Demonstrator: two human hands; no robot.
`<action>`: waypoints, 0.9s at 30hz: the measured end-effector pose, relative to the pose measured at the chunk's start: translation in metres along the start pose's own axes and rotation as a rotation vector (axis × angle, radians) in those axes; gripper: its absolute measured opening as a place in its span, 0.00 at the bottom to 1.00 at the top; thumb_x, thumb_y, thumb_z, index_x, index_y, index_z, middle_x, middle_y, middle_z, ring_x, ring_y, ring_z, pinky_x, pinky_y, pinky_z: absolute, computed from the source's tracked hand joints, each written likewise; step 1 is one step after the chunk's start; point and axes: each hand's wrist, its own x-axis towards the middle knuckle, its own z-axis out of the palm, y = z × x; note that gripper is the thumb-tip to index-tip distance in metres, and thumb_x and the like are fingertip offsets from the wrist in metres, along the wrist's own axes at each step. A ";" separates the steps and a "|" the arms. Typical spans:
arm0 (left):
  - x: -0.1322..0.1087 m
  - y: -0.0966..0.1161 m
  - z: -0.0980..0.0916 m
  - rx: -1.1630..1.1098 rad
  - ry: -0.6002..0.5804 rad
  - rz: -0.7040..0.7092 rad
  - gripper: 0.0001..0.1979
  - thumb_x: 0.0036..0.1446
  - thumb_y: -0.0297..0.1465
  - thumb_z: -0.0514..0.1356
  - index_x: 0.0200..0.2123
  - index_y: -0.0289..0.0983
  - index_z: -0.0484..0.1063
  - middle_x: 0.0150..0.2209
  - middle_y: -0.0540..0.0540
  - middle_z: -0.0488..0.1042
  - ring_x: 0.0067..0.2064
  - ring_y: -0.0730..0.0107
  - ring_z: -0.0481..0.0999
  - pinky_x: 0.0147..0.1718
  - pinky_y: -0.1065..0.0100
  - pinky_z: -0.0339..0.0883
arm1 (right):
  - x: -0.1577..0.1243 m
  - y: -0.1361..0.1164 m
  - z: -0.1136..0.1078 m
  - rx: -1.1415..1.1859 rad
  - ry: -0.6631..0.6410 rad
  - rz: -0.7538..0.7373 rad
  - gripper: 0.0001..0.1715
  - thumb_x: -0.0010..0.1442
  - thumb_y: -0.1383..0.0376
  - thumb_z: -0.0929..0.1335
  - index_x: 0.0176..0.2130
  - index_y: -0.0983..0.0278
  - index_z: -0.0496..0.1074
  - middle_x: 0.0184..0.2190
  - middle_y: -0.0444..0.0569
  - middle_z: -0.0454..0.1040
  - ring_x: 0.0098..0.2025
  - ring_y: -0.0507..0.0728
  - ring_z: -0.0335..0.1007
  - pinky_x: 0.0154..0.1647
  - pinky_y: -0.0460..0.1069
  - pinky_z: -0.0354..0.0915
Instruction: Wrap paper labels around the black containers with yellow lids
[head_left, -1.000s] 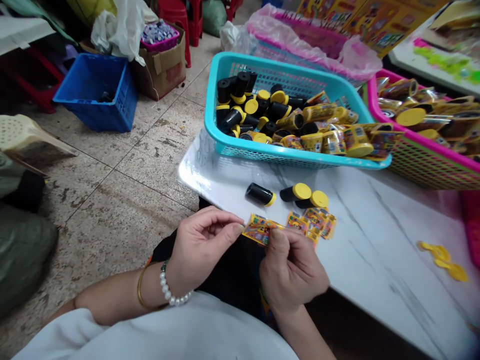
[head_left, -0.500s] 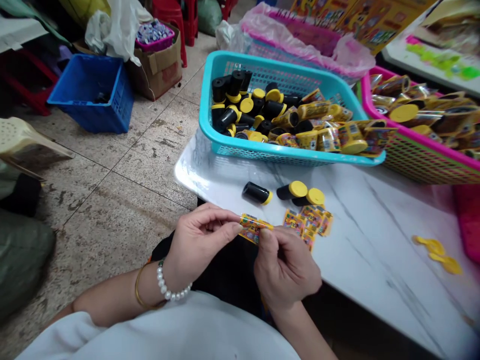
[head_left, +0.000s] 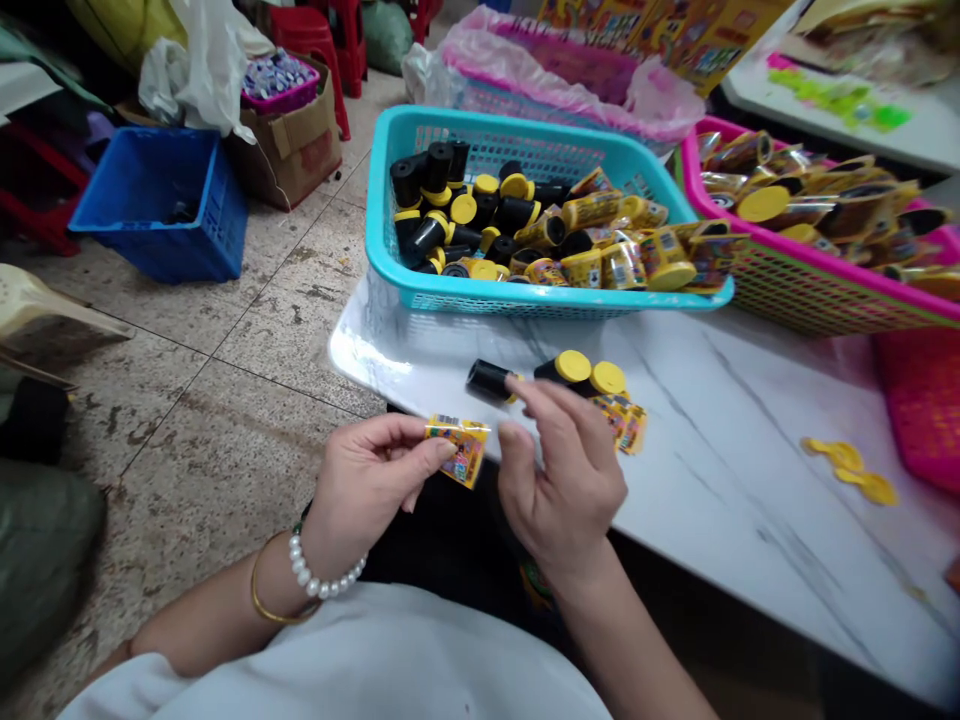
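Note:
My left hand pinches a small yellow printed plastic sleeve between thumb and fingers, just off the table's front edge. To its right, my right hand is empty, with thumb and forefinger apart. Its fingertips overlap the near end of a black canister lying on the table; whether they touch it I cannot tell. Behind that hand are two more black canisters with yellow caps. A small pile of yellow printed sleeves lies beside them, partly hidden by my right hand.
A teal basket of canisters, some in printed sleeves, stands at the back of the marbled table. Right of it is a pink-rimmed basket of sleeved canisters. Yellow plastic pieces lie at right. A blue crate stands on the floor.
My right hand has let go of the printed sleeve, opened and moved up towards the lying canister. My left hand keeps the sleeve, now turned. The whole view has shifted slightly.

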 end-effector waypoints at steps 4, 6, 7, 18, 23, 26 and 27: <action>0.004 0.005 -0.002 -0.171 -0.038 -0.130 0.13 0.44 0.35 0.74 0.25 0.34 0.75 0.18 0.51 0.73 0.12 0.85 0.59 0.11 0.80 0.45 | 0.010 0.007 0.004 -0.210 -0.124 -0.028 0.17 0.64 0.70 0.69 0.53 0.66 0.75 0.48 0.58 0.80 0.46 0.63 0.76 0.48 0.55 0.71; 0.008 0.008 -0.001 -0.234 -0.047 -0.193 0.15 0.43 0.36 0.75 0.27 0.32 0.75 0.21 0.50 0.75 0.12 0.87 0.58 0.10 0.81 0.42 | 0.010 0.009 0.003 -0.146 -0.098 -0.017 0.14 0.64 0.71 0.68 0.49 0.65 0.76 0.42 0.55 0.81 0.43 0.61 0.75 0.46 0.55 0.72; 0.010 0.010 -0.001 -0.252 -0.054 -0.211 0.16 0.42 0.36 0.75 0.28 0.32 0.76 0.24 0.48 0.77 0.12 0.88 0.58 0.10 0.82 0.42 | 0.009 0.010 0.002 -0.129 -0.090 -0.016 0.13 0.64 0.71 0.68 0.48 0.64 0.76 0.42 0.55 0.81 0.44 0.62 0.75 0.48 0.56 0.72; 0.026 0.005 0.004 -0.301 -0.014 -0.205 0.18 0.39 0.34 0.76 0.30 0.32 0.75 0.16 0.54 0.69 0.14 0.84 0.61 0.11 0.83 0.45 | -0.013 0.008 0.009 -0.202 -0.103 -0.256 0.21 0.64 0.73 0.68 0.56 0.67 0.73 0.49 0.58 0.81 0.44 0.61 0.76 0.46 0.55 0.71; 0.028 0.007 0.001 -0.322 0.000 -0.199 0.16 0.41 0.30 0.75 0.31 0.32 0.73 0.25 0.50 0.76 0.14 0.88 0.59 0.11 0.82 0.45 | -0.013 0.013 0.011 -0.020 -0.117 -0.159 0.20 0.64 0.71 0.70 0.55 0.64 0.75 0.48 0.60 0.80 0.46 0.62 0.77 0.47 0.56 0.74; 0.027 0.011 0.002 -0.342 -0.016 -0.221 0.16 0.41 0.29 0.75 0.31 0.31 0.73 0.25 0.50 0.76 0.14 0.89 0.58 0.12 0.82 0.44 | -0.011 0.016 0.002 0.280 -0.073 0.138 0.17 0.63 0.69 0.71 0.52 0.61 0.76 0.44 0.54 0.81 0.45 0.60 0.79 0.47 0.55 0.76; 0.027 0.011 0.003 -0.349 -0.025 -0.232 0.16 0.41 0.29 0.75 0.30 0.31 0.72 0.24 0.52 0.74 0.14 0.89 0.58 0.12 0.82 0.43 | -0.011 0.016 -0.002 0.424 -0.051 0.273 0.16 0.63 0.68 0.71 0.51 0.60 0.76 0.43 0.53 0.81 0.44 0.59 0.80 0.45 0.55 0.77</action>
